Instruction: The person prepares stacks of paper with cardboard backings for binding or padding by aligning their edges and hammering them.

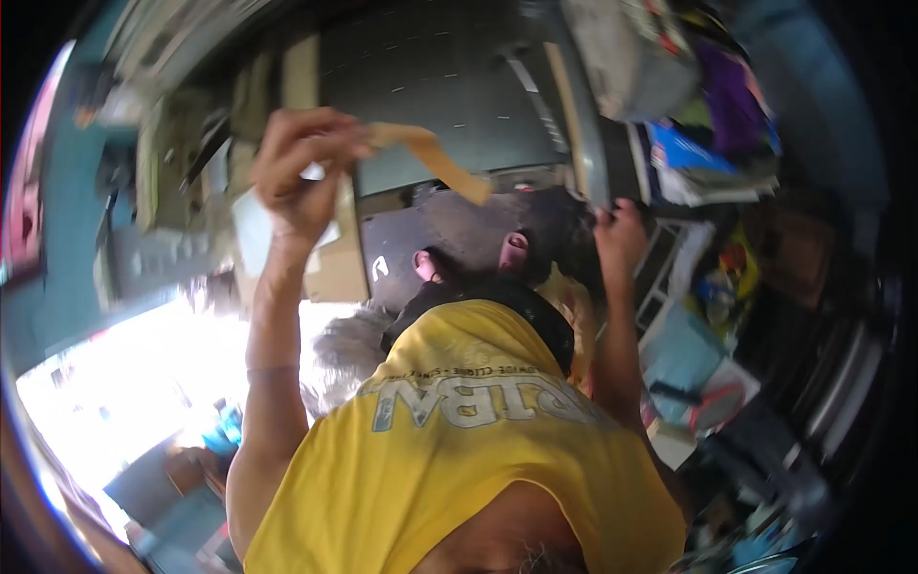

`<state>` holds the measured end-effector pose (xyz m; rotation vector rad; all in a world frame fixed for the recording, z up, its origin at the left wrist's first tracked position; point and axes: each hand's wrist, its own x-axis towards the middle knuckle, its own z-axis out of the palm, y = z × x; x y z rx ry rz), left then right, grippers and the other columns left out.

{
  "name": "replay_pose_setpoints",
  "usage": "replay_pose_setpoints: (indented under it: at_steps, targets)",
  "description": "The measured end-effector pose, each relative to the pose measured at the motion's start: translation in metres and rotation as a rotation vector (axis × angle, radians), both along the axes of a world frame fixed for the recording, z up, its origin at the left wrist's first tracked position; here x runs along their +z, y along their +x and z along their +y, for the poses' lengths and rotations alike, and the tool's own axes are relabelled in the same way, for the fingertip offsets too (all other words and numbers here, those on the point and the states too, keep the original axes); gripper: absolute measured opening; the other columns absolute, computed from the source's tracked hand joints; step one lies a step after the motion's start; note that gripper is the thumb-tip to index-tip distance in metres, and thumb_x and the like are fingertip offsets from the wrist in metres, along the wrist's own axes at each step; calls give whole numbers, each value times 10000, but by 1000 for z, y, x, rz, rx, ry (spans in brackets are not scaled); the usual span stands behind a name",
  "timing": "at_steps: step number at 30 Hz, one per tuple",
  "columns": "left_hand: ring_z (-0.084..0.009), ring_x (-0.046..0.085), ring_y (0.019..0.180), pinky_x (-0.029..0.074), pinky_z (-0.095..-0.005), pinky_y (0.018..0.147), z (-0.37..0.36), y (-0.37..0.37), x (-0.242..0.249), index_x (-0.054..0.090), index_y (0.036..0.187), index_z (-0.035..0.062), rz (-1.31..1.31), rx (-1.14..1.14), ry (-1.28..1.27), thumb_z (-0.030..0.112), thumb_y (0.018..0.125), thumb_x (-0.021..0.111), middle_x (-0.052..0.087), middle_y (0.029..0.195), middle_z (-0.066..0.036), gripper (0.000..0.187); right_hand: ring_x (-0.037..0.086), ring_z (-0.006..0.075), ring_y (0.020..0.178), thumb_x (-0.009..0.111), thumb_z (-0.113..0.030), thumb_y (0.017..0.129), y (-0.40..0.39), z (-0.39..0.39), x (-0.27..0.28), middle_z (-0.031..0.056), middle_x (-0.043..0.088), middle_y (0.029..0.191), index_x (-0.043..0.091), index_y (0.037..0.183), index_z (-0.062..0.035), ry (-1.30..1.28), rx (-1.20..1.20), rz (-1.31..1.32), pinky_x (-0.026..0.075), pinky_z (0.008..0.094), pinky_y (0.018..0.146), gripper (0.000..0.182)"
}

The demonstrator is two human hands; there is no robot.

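Raised at the left, my left hand (pixel 308 163) pinches one end of a strip of tan tape (pixel 440 165). The strip curls out to the right and hangs free over the dark floor. My right hand (pixel 622 232) is lower, at the right, with its fingers curled near the end of a grey-blue edge (pixel 591 143). Blur and the angle hide what those fingers hold, if anything. A dark grey panel (pixel 435 86) lies ahead, between and beyond the two hands.
My feet in pink slippers (pixel 513 251) stand on the dark floor (pixel 421 225). Cardboard (pixel 337 268) is beside my left forearm. Bags and a blue packet (pixel 684 148) are piled at the upper right. A white frame (pixel 660 268) and assorted items crowd the right side.
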<state>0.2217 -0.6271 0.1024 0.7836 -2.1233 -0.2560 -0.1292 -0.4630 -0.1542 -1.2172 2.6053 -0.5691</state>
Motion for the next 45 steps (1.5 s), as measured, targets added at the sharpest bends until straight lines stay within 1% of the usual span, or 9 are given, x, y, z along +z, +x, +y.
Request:
replay_pose_setpoints:
  at_steps: [5, 9, 16, 19, 26, 30, 33, 39, 45]
  targets:
    - [-147, 535, 736, 433, -295, 568, 62, 80, 4, 800, 907, 142, -64, -303, 320, 165, 739, 804, 571, 848, -21, 170, 436, 308, 1355, 740, -475, 828, 134, -63, 168, 159, 452, 1459, 429, 1456, -15, -426, 969, -1003, 347, 425, 1125, 838]
    - [-161, 544, 764, 435, -310, 626, 85, 169, 1, 789, 921, 100, 37, -248, 393, 138, 744, 802, 558, 846, -29, 182, 570, 204, 1127, 703, -437, 875, 281, -86, 184, 118, 609, 1171, 471, 1401, 13, 180, 1470, -1638, 429, 331, 988, 730]
    - [-158, 580, 861, 484, -292, 729, 106, 396, -45, 790, 900, 73, 246, 8, 591, -61, 685, 756, 584, 954, -49, 256, 531, 85, 667, 747, -294, 850, 379, -88, 97, 18, 591, 850, 560, 1200, 47, 618, 1035, -1952, 444, 231, 691, 523]
    - [-171, 585, 923, 496, -303, 793, 115, 442, -87, 793, 908, 87, 175, 17, 679, -71, 703, 733, 619, 1039, -62, 265, 331, 19, 536, 748, -301, 871, 383, -81, 82, -61, 395, 709, 563, 1201, 55, 635, 698, -2040, 355, 198, 561, 520]
    - [-244, 576, 1129, 468, -384, 958, 112, 469, -155, 802, 924, 165, -40, -76, 736, 29, 752, 738, 631, 1212, -81, 229, 366, 13, 510, 746, -248, 877, 373, -39, 75, -61, 411, 668, 563, 1227, 26, 623, 446, -1735, 315, 191, 456, 481]
    - [-270, 537, 1191, 447, -417, 1010, 98, 463, -184, 748, 1075, 156, -368, -2, 481, 154, 767, 759, 578, 1295, -85, 308, 509, 53, 584, 666, -53, 863, 371, -20, 102, 21, 615, 828, 565, 1231, 32, 507, 340, -1510, 405, 204, 516, 391]
    - [-285, 476, 1269, 418, -424, 1038, 79, 441, -191, 608, 1305, 138, -528, 120, 339, 270, 759, 786, 498, 1395, -89, 589, 556, 65, 601, 710, -8, 832, 338, -13, 95, 21, 644, 812, 584, 1184, 3, 487, 478, -1092, 426, 208, 511, 375]
    - [-281, 456, 1283, 420, -468, 1017, 57, 411, -220, 583, 1303, 164, -761, 165, 276, 381, 781, 779, 503, 1385, -73, 599, 576, 67, 570, 768, 5, 762, 290, -22, 92, 20, 649, 757, 618, 914, -10, 247, 465, -635, 441, 218, 484, 214]
    - [-257, 490, 1238, 458, -445, 970, 52, 409, -220, 637, 1244, 187, -757, 137, 295, 354, 788, 772, 542, 1346, -43, 503, 631, 101, 692, 559, 13, 874, 266, -34, 102, 47, 632, 911, 667, 1147, 9, 211, 529, -641, 509, 237, 526, 293]
